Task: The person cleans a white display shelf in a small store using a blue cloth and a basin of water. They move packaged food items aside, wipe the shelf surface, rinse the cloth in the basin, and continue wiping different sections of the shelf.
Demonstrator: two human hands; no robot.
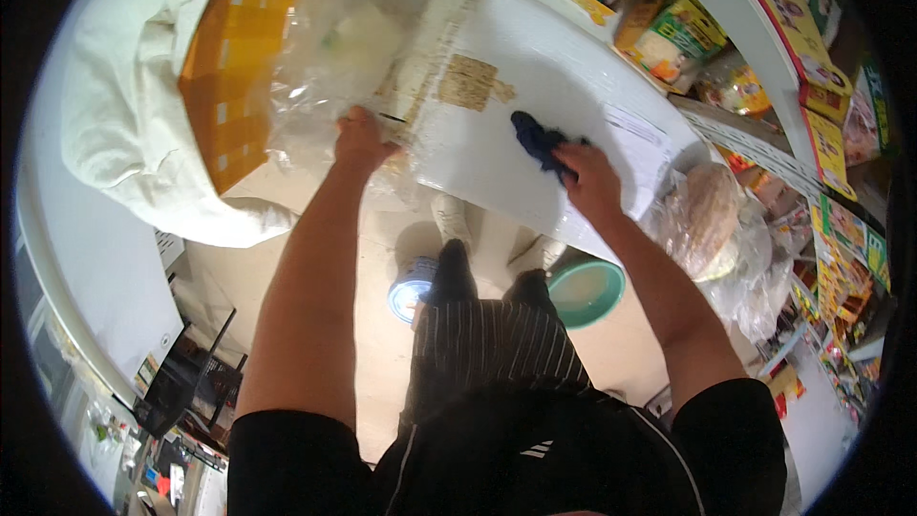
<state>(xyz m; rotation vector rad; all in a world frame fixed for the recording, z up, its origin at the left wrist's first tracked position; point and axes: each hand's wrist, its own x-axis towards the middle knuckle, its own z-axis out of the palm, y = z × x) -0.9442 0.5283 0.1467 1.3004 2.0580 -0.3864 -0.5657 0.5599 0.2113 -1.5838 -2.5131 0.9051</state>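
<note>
A dark blue cloth is bunched on the white surface in front of me, with my right hand gripping its near end. My left hand rests at the near edge of the clear plastic bags, beside a stained seam strip. Its fingertips are partly curled, and whether they pinch the plastic cannot be told. A brown, rough patch marks the white surface between my hands. Right of the cloth lies a sheet of paper with writing.
A yellow-orange crate and white fabric stand at the left. Shelves with packaged food line the right, with bagged round items below. A green basin and a blue-white tin are on the floor beside my feet.
</note>
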